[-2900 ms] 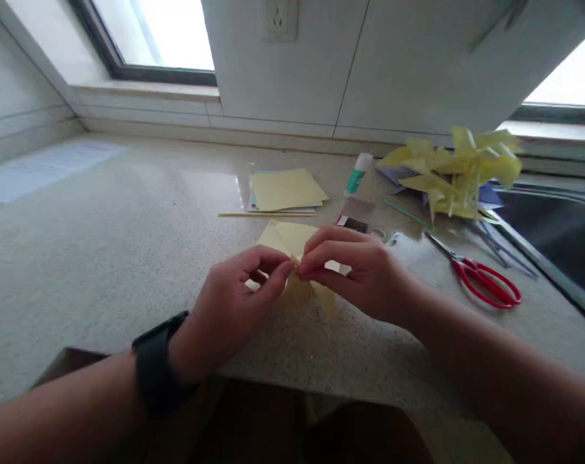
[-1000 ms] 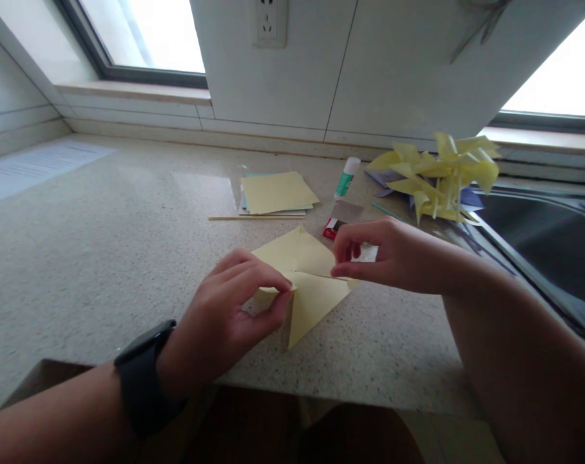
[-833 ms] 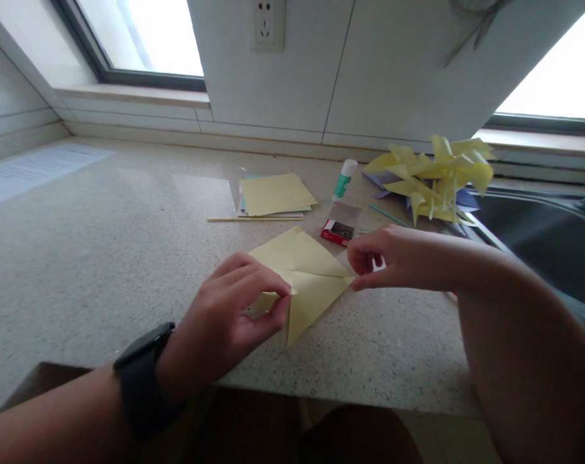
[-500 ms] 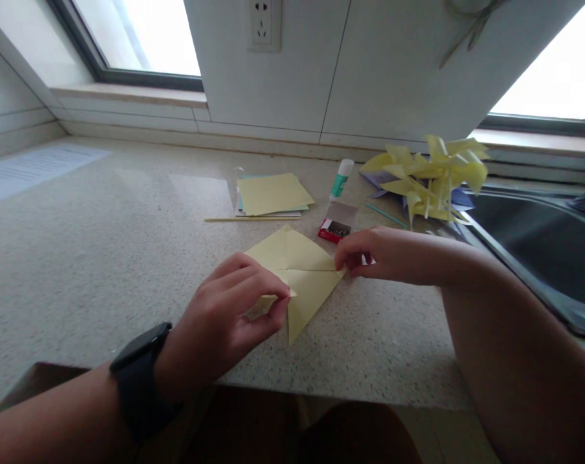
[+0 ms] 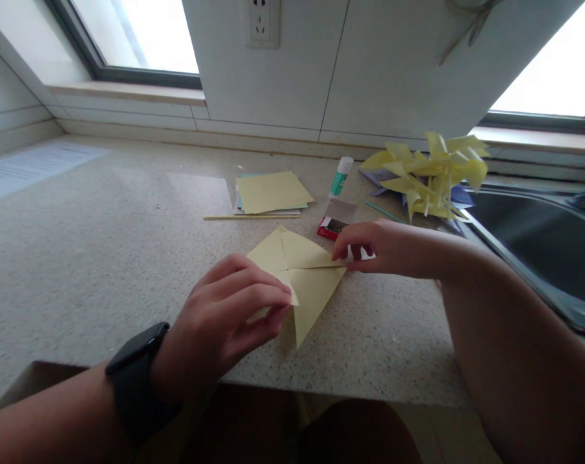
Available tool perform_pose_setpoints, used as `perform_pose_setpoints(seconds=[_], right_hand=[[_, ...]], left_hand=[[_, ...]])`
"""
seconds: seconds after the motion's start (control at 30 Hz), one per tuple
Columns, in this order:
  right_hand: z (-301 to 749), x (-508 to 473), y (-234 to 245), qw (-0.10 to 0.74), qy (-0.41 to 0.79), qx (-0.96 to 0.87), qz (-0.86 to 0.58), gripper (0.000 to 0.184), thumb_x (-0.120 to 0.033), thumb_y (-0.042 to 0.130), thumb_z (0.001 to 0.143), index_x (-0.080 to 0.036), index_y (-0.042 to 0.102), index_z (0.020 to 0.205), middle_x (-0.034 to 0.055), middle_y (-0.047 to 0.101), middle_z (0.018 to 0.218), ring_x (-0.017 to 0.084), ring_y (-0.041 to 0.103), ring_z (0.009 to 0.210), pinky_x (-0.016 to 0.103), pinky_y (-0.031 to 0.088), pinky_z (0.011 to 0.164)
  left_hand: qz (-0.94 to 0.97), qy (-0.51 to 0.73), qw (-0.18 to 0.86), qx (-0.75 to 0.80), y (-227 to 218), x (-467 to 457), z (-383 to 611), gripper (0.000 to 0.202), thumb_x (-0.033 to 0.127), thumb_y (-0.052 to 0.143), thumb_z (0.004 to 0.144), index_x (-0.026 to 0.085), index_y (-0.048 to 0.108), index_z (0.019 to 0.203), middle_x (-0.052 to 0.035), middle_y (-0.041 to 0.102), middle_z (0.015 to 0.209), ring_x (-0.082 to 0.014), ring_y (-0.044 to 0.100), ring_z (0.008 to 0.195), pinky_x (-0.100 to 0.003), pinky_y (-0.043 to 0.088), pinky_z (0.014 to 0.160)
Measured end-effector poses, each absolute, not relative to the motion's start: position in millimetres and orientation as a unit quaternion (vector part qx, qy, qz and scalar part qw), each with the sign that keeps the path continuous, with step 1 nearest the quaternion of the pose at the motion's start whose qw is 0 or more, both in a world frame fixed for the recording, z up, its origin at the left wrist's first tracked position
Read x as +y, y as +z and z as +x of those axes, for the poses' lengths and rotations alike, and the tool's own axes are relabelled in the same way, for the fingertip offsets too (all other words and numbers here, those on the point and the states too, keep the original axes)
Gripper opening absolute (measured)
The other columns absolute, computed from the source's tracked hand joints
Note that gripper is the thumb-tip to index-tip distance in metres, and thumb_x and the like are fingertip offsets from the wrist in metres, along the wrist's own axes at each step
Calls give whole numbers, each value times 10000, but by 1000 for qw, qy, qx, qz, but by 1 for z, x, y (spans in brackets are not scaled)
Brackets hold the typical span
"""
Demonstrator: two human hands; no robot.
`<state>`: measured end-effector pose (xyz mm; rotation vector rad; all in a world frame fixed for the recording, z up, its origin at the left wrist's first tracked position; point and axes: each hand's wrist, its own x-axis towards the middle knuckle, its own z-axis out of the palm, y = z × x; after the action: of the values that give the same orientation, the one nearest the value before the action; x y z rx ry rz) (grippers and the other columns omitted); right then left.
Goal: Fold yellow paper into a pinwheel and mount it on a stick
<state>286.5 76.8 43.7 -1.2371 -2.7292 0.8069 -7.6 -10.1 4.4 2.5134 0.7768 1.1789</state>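
A yellow square of paper (image 5: 316, 290), slit from its corners toward the middle, lies on the speckled counter in front of me. My left hand (image 5: 244, 303) pinches one lifted corner of it between thumb and fingers, near the slit at the front. At the paper's right corner, my right hand (image 5: 364, 248) has thumb and fingertips closed on the edge by the right-hand slit. Just behind my right hand stands an open red box (image 5: 327, 228) of small pins, partly covered by that hand.
Behind the paper are a thin yellow stick (image 5: 251, 218), a stack of coloured paper squares (image 5: 273, 192) and a glue stick (image 5: 341, 177). Yellow and purple paper pinwheels (image 5: 432, 171) lie back right, beside a steel sink (image 5: 538, 238). A printed sheet (image 5: 36, 164) rests far left.
The left hand has drawn its corner slightly, and the paper has turned a little. At the right, the slit now gapes as the right hand lifts the edge.
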Motion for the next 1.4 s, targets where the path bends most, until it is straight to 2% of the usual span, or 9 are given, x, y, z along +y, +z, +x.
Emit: perform_pose_setpoints(seconds=[0.17,0.4,0.57,0.7,0.87,1.1,1.4], right_hand=[[285,76,44,8,262,-887,-381,220,-131,634,805,-221,775,948,23,736,876,157,654,739,293,512,692],[288,81,41,2,261,-894,-363,140,-224,677,841,-247,805,895,29,756,898,175,674,814,304,517,739],[286,79,43,6,275,-887,-371,106,-233,703,826,-232,789,888,17,733,851,159,657,745,297,509,694],[285,78,44,-7,303,-879,-367,119,-203,714,809,-223,793,896,23,745,887,171,668,787,319,517,743],[286,77,43,-11,329,-864,-381,148,-189,768,759,-225,796,900,10,754,874,172,666,772,314,508,721],[283,75,46,-46,369,-852,-368,167,-245,788,756,-210,798,919,22,751,921,175,658,803,313,492,750],[281,74,45,-74,383,-856,-340,203,-242,813,747,-195,797,944,19,719,843,171,637,774,314,472,737]], left_hand=[[868,402,123,263,4,-10,-8,199,96,705,887,215,645,1034,-13,755,992,-167,608,880,-319,504,812],[871,401,116,260,6,-10,-7,195,96,697,891,212,642,1038,-13,752,961,-164,595,847,-316,496,789],[866,407,118,267,6,-10,-7,190,98,703,890,210,642,1032,-8,747,962,-159,588,853,-310,492,792],[865,406,122,268,7,-11,-7,163,107,696,898,206,646,1017,-8,746,949,-159,590,854,-312,493,790],[865,404,118,273,6,-11,-7,150,112,697,902,202,651,1014,-7,744,948,-157,586,864,-312,494,799],[858,415,108,283,3,-10,-7,148,98,718,887,192,668,990,-7,735,915,-146,599,848,-297,502,774],[837,430,86,326,0,-9,-7,122,92,723,868,184,674,931,-5,720,875,-157,609,831,-316,500,760]])
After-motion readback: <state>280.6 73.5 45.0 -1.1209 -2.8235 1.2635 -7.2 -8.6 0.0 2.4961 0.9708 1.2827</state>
